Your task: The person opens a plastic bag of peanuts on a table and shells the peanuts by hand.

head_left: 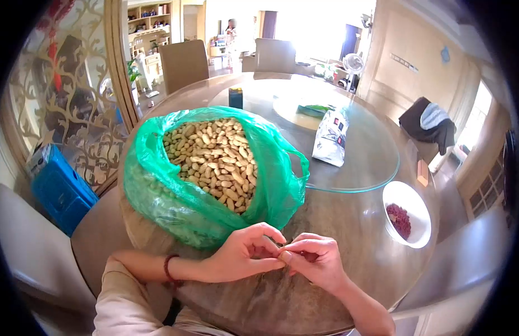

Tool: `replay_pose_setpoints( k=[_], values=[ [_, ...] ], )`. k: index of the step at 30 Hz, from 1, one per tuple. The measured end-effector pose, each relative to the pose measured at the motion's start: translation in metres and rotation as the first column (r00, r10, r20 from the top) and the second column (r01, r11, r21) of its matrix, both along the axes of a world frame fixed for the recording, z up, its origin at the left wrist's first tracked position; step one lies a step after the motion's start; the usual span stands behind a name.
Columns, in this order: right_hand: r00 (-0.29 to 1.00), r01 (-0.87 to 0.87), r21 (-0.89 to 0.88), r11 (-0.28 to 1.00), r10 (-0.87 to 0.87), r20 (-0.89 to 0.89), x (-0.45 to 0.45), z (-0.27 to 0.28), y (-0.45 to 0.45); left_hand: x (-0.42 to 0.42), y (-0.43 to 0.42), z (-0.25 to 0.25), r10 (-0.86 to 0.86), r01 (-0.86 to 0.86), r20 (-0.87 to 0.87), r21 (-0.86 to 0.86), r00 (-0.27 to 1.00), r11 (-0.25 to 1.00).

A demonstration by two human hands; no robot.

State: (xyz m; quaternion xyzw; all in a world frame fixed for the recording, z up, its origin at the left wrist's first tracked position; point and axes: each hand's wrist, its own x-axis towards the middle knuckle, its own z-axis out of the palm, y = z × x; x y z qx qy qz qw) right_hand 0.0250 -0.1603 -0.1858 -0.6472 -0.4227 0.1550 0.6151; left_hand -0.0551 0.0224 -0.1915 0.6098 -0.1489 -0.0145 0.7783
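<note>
Fingertips of my left hand (251, 251) and my right hand (315, 259) meet in a pinch at the near side of the table. Between them is a small piece, seemingly a peanut, mostly covered by the fingers. Just beyond my left hand stands a large green plastic bag (273, 168), its mouth spread wide. Unshelled peanuts (214, 159) fill it. Off to the right of my right hand, a white bowl (417, 215) holds a small heap of dark red kernels (399, 220).
A round glass turntable (371, 168) lies on the table (349, 224), bearing a silver-white packet (330, 137) and a green package (315, 110). A dark can (235, 98) stands behind the bag. Chairs surround the table; a blue box (61, 187) is at left. A person (231, 42) is far back.
</note>
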Motion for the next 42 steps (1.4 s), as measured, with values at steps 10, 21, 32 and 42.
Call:
replay_pose_setpoints(
  k=[10,21,32,42],
  values=[
    [0.990,0.075,0.021,0.997,-0.072,-0.117,-0.010,0.007,0.001,0.000,-0.009,-0.008,0.198,-0.233,0.195,0.176,0.960,0.956],
    [0.986,0.156,-0.106,0.982,-0.162,-0.045,-0.012,0.010,0.000,0.003,-0.006,-0.009,0.195,-0.241,0.233,0.191,0.953,0.952],
    [0.949,0.182,0.038,0.982,-0.166,-0.269,-0.013,0.005,0.004,0.012,0.002,-0.010,0.180,-0.176,0.134,-0.042,0.975,0.984],
    [0.962,0.098,-0.063,0.993,-0.111,-0.251,0.001,0.007,-0.001,0.015,0.002,-0.008,0.155,-0.156,0.099,0.003,0.983,0.988]
  ],
)
